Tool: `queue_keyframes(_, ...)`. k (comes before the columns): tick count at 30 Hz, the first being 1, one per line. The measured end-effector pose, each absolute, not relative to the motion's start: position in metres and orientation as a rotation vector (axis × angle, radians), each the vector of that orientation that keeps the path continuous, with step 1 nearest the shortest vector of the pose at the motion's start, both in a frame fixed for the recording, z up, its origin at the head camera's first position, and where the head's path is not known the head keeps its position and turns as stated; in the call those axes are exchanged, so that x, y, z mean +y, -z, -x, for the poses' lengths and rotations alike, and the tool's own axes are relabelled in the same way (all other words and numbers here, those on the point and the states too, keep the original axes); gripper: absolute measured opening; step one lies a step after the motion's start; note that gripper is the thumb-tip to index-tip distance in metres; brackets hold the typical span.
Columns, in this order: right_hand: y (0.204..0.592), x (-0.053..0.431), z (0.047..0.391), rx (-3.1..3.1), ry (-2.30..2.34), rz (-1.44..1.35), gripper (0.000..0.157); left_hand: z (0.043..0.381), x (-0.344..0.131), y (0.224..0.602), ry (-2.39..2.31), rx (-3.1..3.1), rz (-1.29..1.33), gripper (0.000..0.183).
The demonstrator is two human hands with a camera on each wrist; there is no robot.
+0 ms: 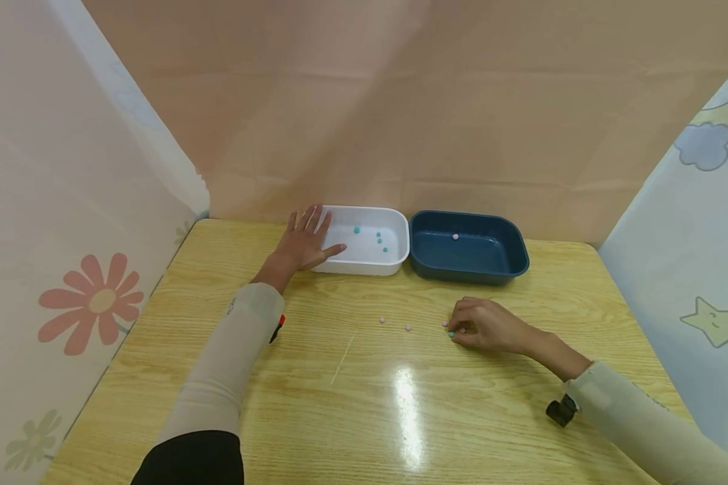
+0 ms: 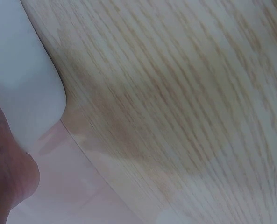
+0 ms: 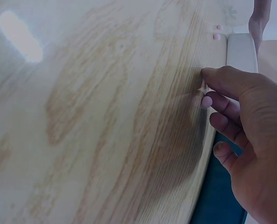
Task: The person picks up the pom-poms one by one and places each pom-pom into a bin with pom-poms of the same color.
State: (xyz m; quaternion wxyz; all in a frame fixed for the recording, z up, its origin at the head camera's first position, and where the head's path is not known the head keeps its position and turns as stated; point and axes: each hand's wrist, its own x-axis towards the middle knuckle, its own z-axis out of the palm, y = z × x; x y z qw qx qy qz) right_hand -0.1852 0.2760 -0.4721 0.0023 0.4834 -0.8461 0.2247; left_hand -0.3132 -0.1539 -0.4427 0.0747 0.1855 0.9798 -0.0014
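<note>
My left hand (image 1: 303, 246) lies spread over the left end of a white tray (image 1: 364, 268), fingers across its rim and thumb over its near side. Several small teal beads (image 1: 356, 230) sit inside that tray. On the wooden table in front of a navy tray (image 1: 470, 275), my right hand (image 1: 488, 325) pinches a teal bead (image 1: 451, 334) at the tips of thumb and forefinger. Pink beads (image 1: 445, 323) lie right by those fingertips; one pink bead (image 3: 206, 101) shows beside the forefinger in the right wrist view, where the teal one is hidden.
Two more pink beads (image 1: 382, 320) lie on the table (image 1: 315, 404) left of the right hand. A single pink bead (image 1: 455, 236) is in the navy tray, which stands against the white one. Papered walls (image 1: 400, 135) rise behind and at both sides.
</note>
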Motion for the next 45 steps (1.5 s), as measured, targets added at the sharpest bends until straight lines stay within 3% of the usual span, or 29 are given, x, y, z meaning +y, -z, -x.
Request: queue_keyframes(45,0.432,0.259,0.208,-2.665,-0.576,-1.409,0.012,0.313,-0.155,0.445,-0.012,2.957,-0.571,0.096)
